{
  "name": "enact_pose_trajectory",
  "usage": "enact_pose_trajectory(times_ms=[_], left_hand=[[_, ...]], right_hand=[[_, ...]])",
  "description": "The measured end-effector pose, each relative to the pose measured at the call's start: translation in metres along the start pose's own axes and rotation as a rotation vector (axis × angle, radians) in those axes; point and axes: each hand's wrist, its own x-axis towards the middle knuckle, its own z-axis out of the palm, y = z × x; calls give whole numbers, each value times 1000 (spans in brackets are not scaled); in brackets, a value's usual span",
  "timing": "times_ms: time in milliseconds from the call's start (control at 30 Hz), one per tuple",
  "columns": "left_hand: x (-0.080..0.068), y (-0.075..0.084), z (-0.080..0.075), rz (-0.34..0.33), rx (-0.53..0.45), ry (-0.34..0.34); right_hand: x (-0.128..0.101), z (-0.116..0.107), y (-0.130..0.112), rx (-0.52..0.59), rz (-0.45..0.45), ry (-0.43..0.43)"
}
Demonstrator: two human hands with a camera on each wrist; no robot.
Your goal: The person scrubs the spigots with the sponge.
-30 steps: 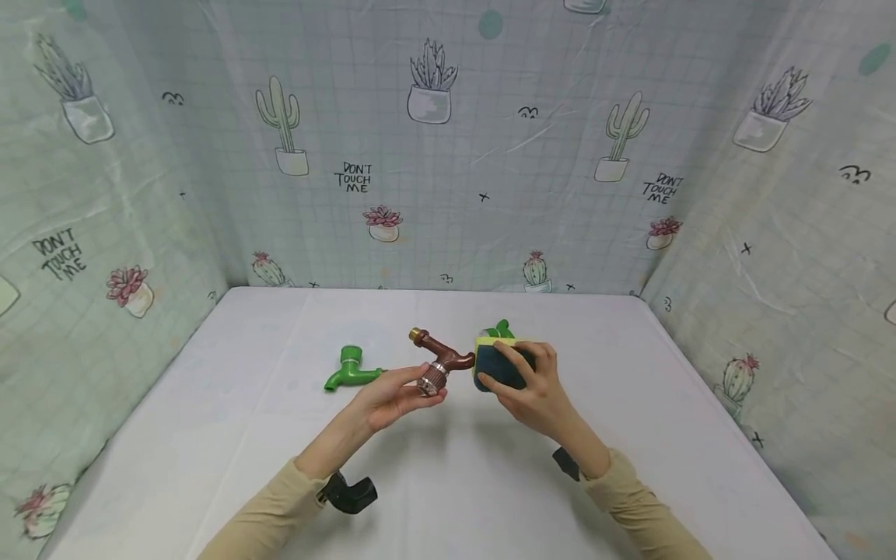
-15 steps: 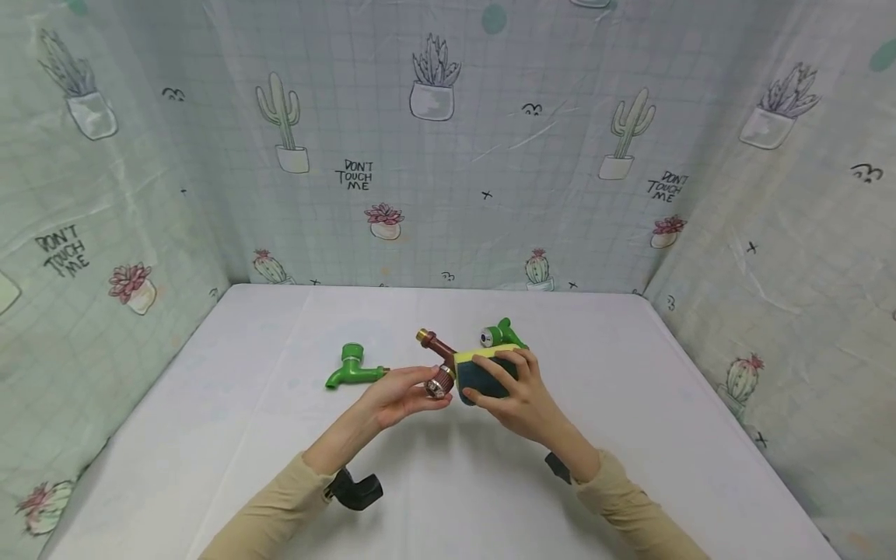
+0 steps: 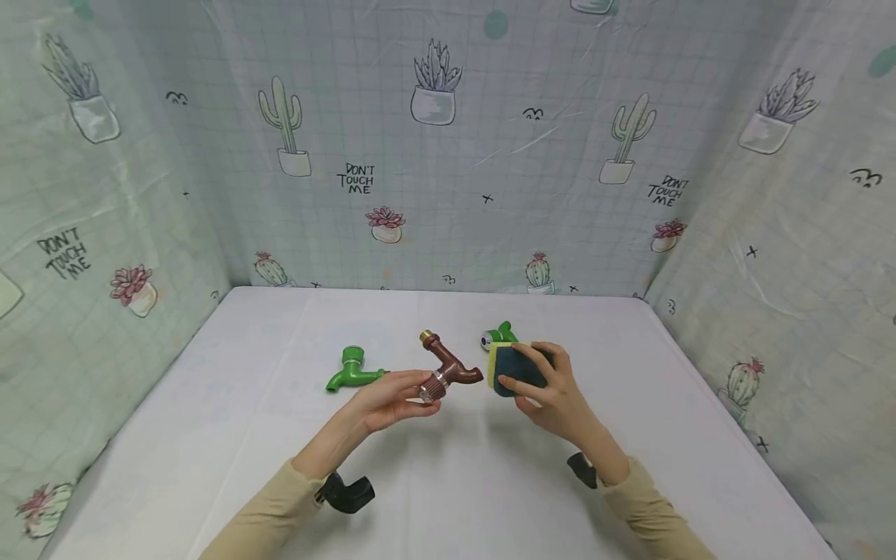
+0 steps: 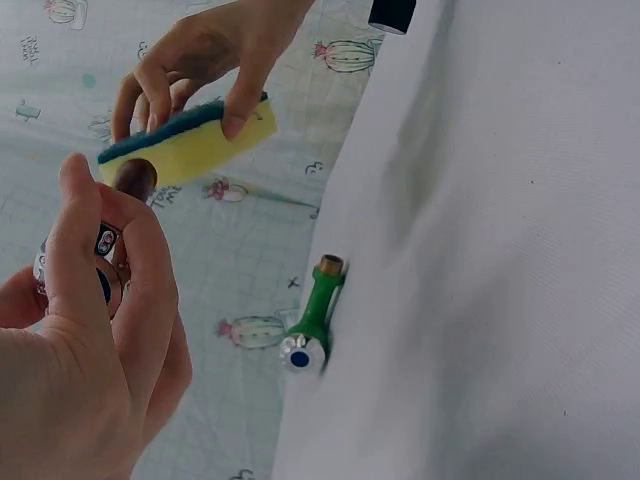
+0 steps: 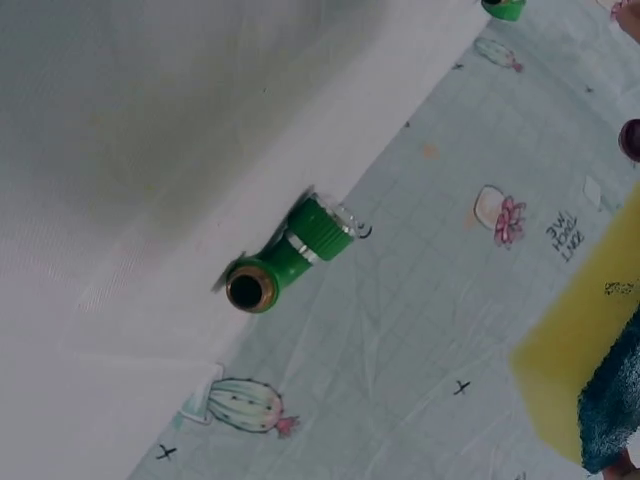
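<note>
My left hand [image 3: 392, 402] holds a brown faucet [image 3: 448, 364] by its ribbed, silver-trimmed knob, above the table. The brass threaded end points up and away, and the spout points right. In my right hand [image 3: 556, 397] is a sponge [image 3: 516, 369], yellow on one side and dark blue-green on the other, pinched between thumb and fingers. A small gap separates it from the spout in the head view. From the left wrist, the sponge [image 4: 195, 145] overlaps the spout tip [image 4: 136, 178]. The right wrist view catches only part of the sponge [image 5: 580, 350]; most of that hand is hidden.
One green faucet [image 3: 353, 375] lies on the white table [image 3: 266, 435] left of the hands. Another green faucet [image 3: 498, 334] lies behind the sponge. Black parts show below the left wrist [image 3: 348, 495] and right wrist [image 3: 582, 470]. Cactus-print cloth [image 3: 448, 155] hangs around the back and sides.
The sponge first moved left over the faucet's spout, then back right off it, leaving the spout in sight again. The left hand kept its grip on the brown faucet with little movement.
</note>
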Motion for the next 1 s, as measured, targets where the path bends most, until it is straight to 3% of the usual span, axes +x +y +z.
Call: enact_pose_trajectory(times_ms=[133,300,467,600,833,1000], left_hand=[[-4,1,-3,-8,15,-54],[-2,1,-1,3,1,-75],[1,-4,0,74,210,-51],[0,-7,2,119,389,-80],[1,-3,12,223,509,-77],[3,-5,18,252,622,-61]], right_hand=[[0,-4,1,130,74,26],[7,-2,-10,272,72,51],[11,0,-20,355,113,56],[14,-1,-23,407,159,69],[24,-2,-30,463,138,50],[32,-3,-35,455,94,11]])
